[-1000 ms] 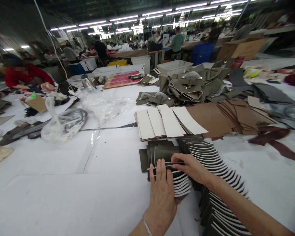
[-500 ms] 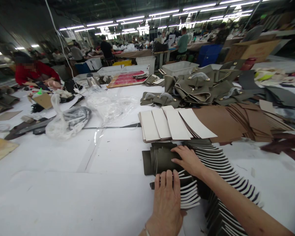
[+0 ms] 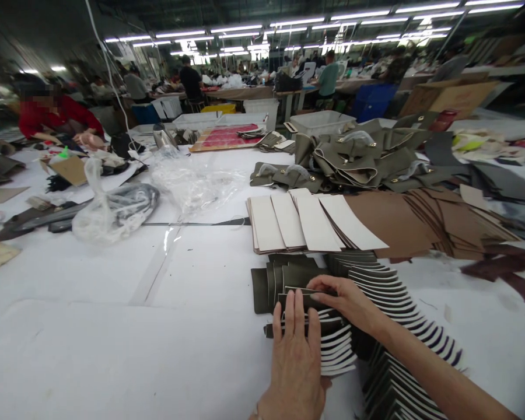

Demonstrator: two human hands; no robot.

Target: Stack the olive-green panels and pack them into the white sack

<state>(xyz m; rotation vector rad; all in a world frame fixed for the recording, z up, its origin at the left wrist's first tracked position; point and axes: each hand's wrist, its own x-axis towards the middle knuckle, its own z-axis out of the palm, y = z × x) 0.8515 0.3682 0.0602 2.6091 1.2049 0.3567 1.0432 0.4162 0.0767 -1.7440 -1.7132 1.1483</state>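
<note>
My left hand (image 3: 296, 357) lies flat, fingers stretched out, on a fanned stack of dark olive leather pieces with white edges (image 3: 338, 349). My right hand (image 3: 347, 301) reaches across from the right and pinches the top olive piece (image 3: 304, 298) of that stack at its edge. A small overlapped pile of olive pieces (image 3: 280, 277) lies just beyond my fingers. A long fan of the same pieces (image 3: 402, 315) curves away to the right under my right forearm.
White and brown cards (image 3: 315, 221) are fanned out behind the olive pieces, with a heap of olive bag parts (image 3: 359, 154) further back. Plastic bags (image 3: 114, 210) lie at left. A person in red (image 3: 56, 119) works at the far left; other workers sit in the background.
My right hand drew back from the far olive pile toward me and now pinches the top piece under my left fingers. My left hand stayed flat on the stack.
</note>
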